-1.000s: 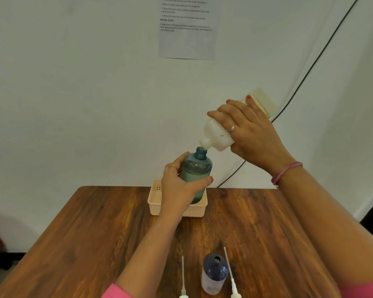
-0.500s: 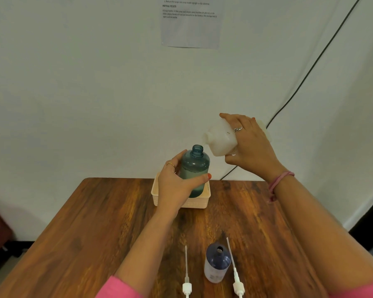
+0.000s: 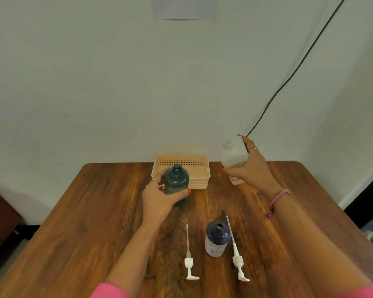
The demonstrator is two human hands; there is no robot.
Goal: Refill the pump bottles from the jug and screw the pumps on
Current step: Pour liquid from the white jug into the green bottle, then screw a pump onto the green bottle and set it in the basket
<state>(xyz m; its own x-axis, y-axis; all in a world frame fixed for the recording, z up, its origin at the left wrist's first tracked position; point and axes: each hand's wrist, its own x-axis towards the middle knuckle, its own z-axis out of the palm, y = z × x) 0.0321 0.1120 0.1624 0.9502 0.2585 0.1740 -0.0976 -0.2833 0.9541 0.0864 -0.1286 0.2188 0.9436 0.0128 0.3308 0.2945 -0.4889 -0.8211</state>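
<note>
Both hands have lowered: left hand (image 3: 159, 195) grips the open teal bottle (image 3: 177, 183), right hand (image 3: 249, 166) the uncapped jug (image 3: 233, 155); bumping either could spill.

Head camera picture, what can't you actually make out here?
- Wall notice: cut off by the top edge, text blurred.
- Jug label: mostly behind the right hand.
- Teal bottle base: covered by the left hand.
- Navy bottle label: too blurred to read.
</note>
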